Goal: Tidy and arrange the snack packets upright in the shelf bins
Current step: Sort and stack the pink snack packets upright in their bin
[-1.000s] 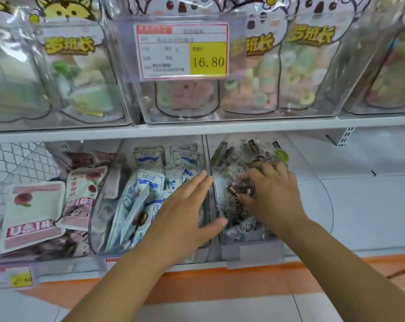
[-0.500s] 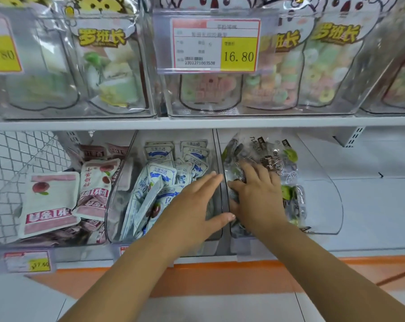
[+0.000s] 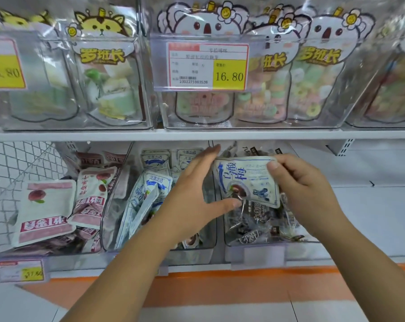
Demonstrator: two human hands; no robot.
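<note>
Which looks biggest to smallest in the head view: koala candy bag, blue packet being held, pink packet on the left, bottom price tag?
1. koala candy bag
2. pink packet and blue packet: about alike; blue may be nearer, so unranked
3. bottom price tag

White lower shelf w/ clear bins side by side.

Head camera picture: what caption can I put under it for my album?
Right hand pinches a blue-and-white snack packet by the clear bin of dark snacks, open left hand touching its edge.
</note>
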